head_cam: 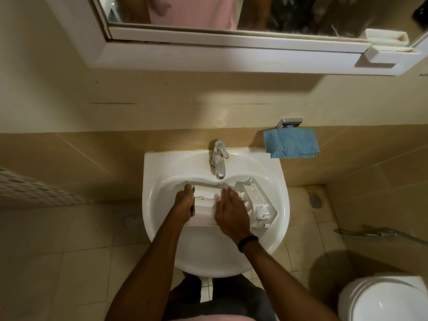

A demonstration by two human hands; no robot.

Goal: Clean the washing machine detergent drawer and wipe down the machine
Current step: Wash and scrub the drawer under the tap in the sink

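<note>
A white plastic detergent drawer (pixel 205 202) lies in the bowl of a white washbasin (pixel 162 167), just below the chrome tap (pixel 218 158). My left hand (pixel 184 201) grips the drawer's left side. My right hand (pixel 231 213) rests flat on its right part, fingers spread and pointing toward the tap. A second white plastic insert (pixel 257 200) with ribs and clips lies to the right of my right hand, leaning against the basin's right wall. A blue microfibre cloth (pixel 291 143) hangs from a metal holder on the wall, to the right of the tap.
A mirror cabinet (pixel 231 54) juts out above the basin. A toilet (pixel 382 300) stands at the lower right, with a spray hose (pixel 379 234) on the wall above it. Floor drains (pixel 129 221) sit on the tiled floor. A perforated white basket (pixel 30 191) is at the left.
</note>
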